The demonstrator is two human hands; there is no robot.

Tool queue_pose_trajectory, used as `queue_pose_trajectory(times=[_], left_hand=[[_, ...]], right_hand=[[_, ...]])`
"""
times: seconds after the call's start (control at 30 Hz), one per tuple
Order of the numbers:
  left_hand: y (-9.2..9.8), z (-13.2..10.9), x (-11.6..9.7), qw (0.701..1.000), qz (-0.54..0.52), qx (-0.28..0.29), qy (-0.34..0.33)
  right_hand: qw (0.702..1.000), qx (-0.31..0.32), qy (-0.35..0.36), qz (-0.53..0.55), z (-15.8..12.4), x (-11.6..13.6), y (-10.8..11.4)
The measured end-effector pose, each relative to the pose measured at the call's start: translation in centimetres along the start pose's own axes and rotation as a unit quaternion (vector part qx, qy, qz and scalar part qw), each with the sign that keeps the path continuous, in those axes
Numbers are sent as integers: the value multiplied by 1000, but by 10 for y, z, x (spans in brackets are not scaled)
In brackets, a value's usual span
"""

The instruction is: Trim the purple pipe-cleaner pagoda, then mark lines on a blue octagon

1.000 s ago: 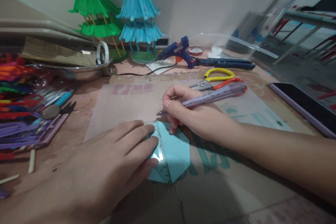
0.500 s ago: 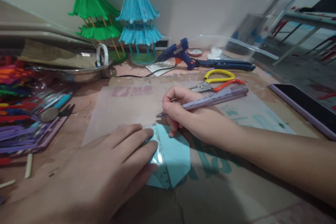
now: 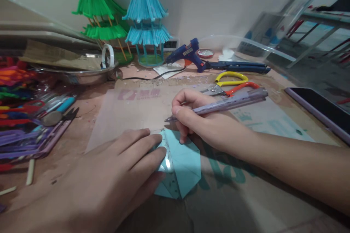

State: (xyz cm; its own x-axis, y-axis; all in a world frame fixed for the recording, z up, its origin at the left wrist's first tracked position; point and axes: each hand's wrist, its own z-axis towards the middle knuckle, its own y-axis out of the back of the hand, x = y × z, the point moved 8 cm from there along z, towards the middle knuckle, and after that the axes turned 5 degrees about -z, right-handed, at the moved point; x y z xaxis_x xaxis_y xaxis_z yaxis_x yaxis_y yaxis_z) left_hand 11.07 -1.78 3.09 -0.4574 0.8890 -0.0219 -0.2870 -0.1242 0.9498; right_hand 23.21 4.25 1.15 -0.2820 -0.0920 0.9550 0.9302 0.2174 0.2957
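An octagon-like piece of light blue paper (image 3: 188, 169) lies on the covered work surface, with faint lines across it. Across it runs a clear ruler (image 3: 169, 164). My left hand (image 3: 128, 164) lies over the ruler and the paper's left part, fingers stretched out flat and pressing down, partly hiding both. My right hand (image 3: 197, 114) pinches a purplish pen (image 3: 232, 102) between thumb and fingers. The pen's tip is just above the paper's far edge, near the ruler's far end; whether it touches anything I cannot tell. A right fingertip rests on the paper.
Pliers with yellow and red handles (image 3: 232, 80) lie beyond my right hand. Behind are a blue glue gun (image 3: 188, 55), a blue tower model (image 3: 146, 11) and a green one (image 3: 95, 3). A phone (image 3: 319, 111) sits right; a metal bowl (image 3: 79, 74) and tools are left.
The view has shifted a little, so everything sits slightly farther right. Both hands keep nearly the same places over the paper, and the pen's back end has swung slightly.
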Motion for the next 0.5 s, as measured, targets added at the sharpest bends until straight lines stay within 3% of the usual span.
queue_pose_trajectory(times=[0.3,0.5], left_hand=[[-1,-1,2,1000,-15,7,8],[-2,-1,2,1000,-22,13,7]], right_hand=[[993,-27,61,-97,-3,12,4],[988,-32,64,-140,-3,15,5]])
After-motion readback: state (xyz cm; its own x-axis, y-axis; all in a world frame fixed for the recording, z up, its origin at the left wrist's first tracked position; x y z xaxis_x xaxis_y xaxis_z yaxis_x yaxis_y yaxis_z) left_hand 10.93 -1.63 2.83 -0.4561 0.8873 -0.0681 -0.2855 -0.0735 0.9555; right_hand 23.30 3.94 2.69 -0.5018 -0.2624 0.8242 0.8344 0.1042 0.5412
